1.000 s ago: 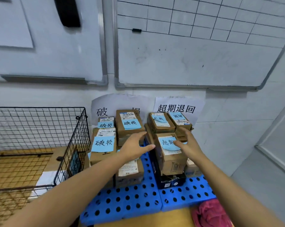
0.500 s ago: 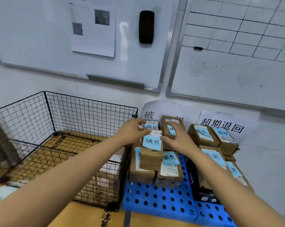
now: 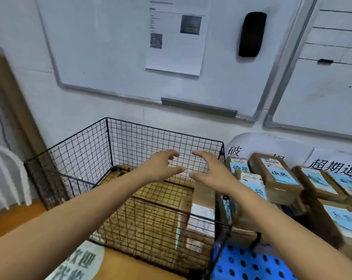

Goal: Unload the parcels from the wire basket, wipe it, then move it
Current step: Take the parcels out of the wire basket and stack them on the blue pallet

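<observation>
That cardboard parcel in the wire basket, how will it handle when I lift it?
The parcel is a square-edged cardboard box, so probably stiff, not floppy. It fits along one basket wall, so likely fairly light. Flat sides: unlikely to roll.

A whiteboard hangs on the wall, and a printed sheet and a black eraser are stuck on it. A second whiteboard with drawn lines hangs just beside it on the right. Under them two paper signs with Chinese writing are against the wall. A blue plastic mat with round holes lies at the lower right.
</observation>
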